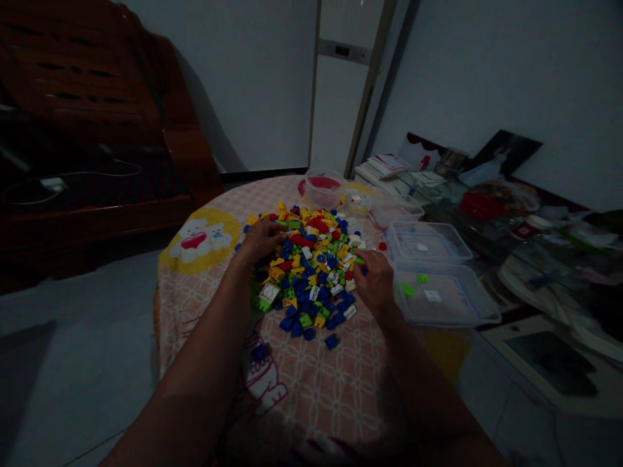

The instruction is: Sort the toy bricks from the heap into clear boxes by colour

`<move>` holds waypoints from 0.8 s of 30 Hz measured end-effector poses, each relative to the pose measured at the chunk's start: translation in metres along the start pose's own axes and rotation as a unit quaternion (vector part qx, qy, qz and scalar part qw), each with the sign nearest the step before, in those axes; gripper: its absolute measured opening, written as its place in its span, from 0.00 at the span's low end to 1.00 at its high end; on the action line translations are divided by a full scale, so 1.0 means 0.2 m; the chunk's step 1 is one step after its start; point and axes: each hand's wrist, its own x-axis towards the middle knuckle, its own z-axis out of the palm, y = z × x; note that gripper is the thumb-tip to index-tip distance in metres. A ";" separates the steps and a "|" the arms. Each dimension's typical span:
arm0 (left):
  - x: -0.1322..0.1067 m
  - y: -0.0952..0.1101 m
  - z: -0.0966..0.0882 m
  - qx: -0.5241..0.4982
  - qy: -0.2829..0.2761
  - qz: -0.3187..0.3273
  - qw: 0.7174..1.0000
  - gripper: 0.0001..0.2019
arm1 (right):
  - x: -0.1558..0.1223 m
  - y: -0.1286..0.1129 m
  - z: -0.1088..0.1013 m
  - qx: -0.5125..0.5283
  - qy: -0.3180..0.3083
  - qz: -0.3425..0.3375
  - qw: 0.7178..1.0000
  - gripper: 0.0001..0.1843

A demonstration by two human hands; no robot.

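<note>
A heap of toy building bricks [311,279] in blue, yellow, green, red and white covers the middle of the round table. On the heap's left side rests my left hand [264,241], its fingers stretched out over the bricks. My right hand [374,279] is at the heap's right edge with its fingers bent together. Green shows by those fingertips, but dim light hides what they hold, if anything. Right of this hand stands a clear plastic box [457,321] with a few bright green pieces [407,290] in it.
Behind that box is another clear box [428,224], and a round clear tub [324,188] stands at the table's far side. A patterned cloth [341,370] covers the table. To the right is a cluttered glass shelf [467,220]; a wooden bench [97,130] stands at left.
</note>
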 end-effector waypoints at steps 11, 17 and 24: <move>0.01 0.00 0.00 0.018 0.006 0.004 1.000 0.25 | -0.04 0.39 -0.43 -0.178 0.079 0.045 0.980 0.12; 0.00 0.02 0.00 0.025 0.000 -0.005 1.000 0.24 | -0.01 0.32 -0.38 -0.115 0.076 0.025 0.990 0.13; 0.00 0.02 0.00 0.012 0.000 -0.004 1.000 0.26 | 0.01 0.01 -0.09 0.030 -0.117 -0.058 0.991 0.15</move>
